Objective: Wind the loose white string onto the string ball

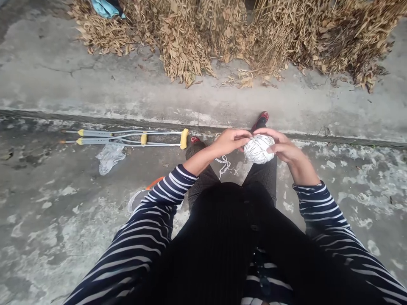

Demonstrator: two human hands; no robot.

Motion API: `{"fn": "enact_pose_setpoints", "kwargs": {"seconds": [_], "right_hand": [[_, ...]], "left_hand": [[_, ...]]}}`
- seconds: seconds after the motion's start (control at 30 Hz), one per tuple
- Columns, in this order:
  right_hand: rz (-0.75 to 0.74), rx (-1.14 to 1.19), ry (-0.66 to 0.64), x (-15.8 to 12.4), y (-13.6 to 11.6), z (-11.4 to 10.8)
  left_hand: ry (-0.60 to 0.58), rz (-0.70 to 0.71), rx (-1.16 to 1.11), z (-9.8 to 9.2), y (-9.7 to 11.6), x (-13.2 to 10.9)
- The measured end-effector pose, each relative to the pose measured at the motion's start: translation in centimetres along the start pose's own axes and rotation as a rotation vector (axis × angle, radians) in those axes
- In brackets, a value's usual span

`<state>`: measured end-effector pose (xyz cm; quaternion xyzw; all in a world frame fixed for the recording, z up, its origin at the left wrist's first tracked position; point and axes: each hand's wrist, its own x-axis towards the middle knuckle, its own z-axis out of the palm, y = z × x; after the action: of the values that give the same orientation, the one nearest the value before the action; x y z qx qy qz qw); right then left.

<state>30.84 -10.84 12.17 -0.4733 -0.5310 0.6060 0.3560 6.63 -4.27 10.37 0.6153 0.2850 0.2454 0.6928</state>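
Over my lap, a ball of white yarn (259, 149) is held up between my two hands. My right hand (284, 146) is closed around its right side, with the thumb on the front and the fingers over the top. At the ball's upper left, my left hand (231, 141) is closed, its bent fingertips against the yarn. Part of those fingers is hidden behind the ball. A loose tangle of white yarn (225, 165) hangs or lies below my left hand, between my legs.
To the left, a metal crutch (127, 138) with yellow pads lies on the concrete beside a crumpled clear plastic bag (110, 157). A concrete ledge (133, 93) runs across in front, with dry leafy stalks (197, 38) heaped on it. A grey and orange object (139, 199) is partly behind my left sleeve.
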Motion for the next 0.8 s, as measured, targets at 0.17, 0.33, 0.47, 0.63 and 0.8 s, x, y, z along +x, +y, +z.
{"fn": "enact_pose_setpoints", "kwargs": {"seconds": [0.17, 0.33, 0.47, 0.63, 0.8], "right_hand": [[0.012, -0.011, -0.004, -0.2, -0.2, 0.1], [0.077, -0.055, -0.018, 0.4, -0.1, 0.1], [0.079, -0.060, -0.035, 1.2, 0.2, 0.0], [0.105, -0.074, -0.018, 2.0, 0.5, -0.6], [0.009, -0.226, 0.125, 2.7, 1.3, -1.3]], "left_hand": [[0.037, 0.028, 0.164, -0.7, 0.2, 0.4], [0.104, 0.057, 0.394, -1.5, 2.6, 0.2], [0.067, 0.097, 0.557, -2.1, 4.7, 0.1], [-0.123, -0.018, 0.519, -3.4, 4.9, -0.4], [-0.377, -0.187, 0.446, -3.9, 4.1, -0.6]]}}
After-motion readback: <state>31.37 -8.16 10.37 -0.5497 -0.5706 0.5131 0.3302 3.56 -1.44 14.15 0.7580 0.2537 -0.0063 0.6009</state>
